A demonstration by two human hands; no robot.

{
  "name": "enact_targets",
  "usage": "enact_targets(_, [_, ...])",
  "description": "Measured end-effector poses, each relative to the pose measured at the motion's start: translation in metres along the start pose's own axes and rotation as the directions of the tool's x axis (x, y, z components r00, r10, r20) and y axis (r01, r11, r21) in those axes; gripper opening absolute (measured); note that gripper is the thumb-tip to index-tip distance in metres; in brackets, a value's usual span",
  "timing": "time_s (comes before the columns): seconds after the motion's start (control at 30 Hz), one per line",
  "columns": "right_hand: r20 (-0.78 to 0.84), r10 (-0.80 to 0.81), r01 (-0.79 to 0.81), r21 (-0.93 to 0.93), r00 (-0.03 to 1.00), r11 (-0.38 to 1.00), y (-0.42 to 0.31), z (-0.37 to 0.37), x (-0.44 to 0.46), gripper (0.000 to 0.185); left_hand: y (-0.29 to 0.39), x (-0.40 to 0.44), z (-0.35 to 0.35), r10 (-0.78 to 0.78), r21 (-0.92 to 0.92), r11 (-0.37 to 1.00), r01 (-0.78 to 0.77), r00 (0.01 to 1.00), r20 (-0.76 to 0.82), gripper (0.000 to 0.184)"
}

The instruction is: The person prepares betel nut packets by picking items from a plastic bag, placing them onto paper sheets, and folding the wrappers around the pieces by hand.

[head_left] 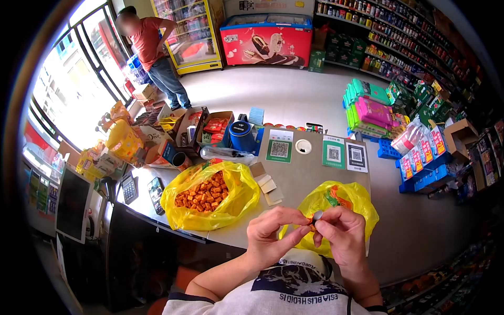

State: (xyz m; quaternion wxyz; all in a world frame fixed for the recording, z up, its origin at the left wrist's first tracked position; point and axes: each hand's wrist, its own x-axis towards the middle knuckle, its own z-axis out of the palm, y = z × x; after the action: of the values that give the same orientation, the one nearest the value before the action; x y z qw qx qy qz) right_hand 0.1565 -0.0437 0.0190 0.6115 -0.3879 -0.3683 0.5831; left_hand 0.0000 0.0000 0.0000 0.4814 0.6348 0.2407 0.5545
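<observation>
In front of my chest, my left hand [274,231] and my right hand [341,234] meet, fingertips pinched. Between them is a small piece with a grey round face [317,215] and a bit of orange-brown beside it; fingers cover most of it, so its kind is unclear. Just behind and below my hands lies an open yellow plastic bag [362,207] with orange-and-green wrapping [336,198] inside. To the left, a larger yellow plastic bag [239,202] stands open, full of small orange-brown pieces [206,194].
On the counter [310,163] are QR-code cards [280,146], small white cards [269,188], a phone [156,195], a calculator [129,188] and a blue canister [241,136]. Snack boxes [215,126] line the far left. A person [152,44] stands by the doorway.
</observation>
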Motion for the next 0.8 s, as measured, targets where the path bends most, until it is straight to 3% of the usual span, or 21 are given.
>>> enact_targets(0.27, [-0.024,0.055,-0.055,-0.023,0.998,0.998,0.000,0.000,-0.002,0.010,0.000,-0.004,-0.001,-0.027,0.013,1.000,0.026,0.999,0.041,0.014])
enact_targets(0.47, [0.091,-0.070,0.086,-0.182,0.993,0.979,0.000,-0.005,-0.002,0.015,-0.001,-0.005,0.000,-0.073,0.011,0.997,0.073,0.997,-0.010,0.013])
enact_targets(0.67, [0.125,-0.130,0.166,-0.353,0.984,0.921,-0.006,-0.001,-0.005,0.020,-0.002,-0.009,0.000,-0.091,-0.034,0.995,0.092,0.995,0.043,0.013])
enact_targets(0.77, [0.137,-0.171,0.215,-0.430,0.976,0.877,-0.009,0.002,-0.005,0.020,0.006,-0.010,0.013,-0.269,-0.291,0.930,0.226,0.956,-0.116,0.013])
enact_targets(0.8, [0.164,-0.198,0.252,-0.462,0.967,0.850,-0.009,0.001,-0.005,0.020,0.007,-0.011,0.012,-0.259,-0.256,0.940,0.226,0.961,-0.102,0.013])
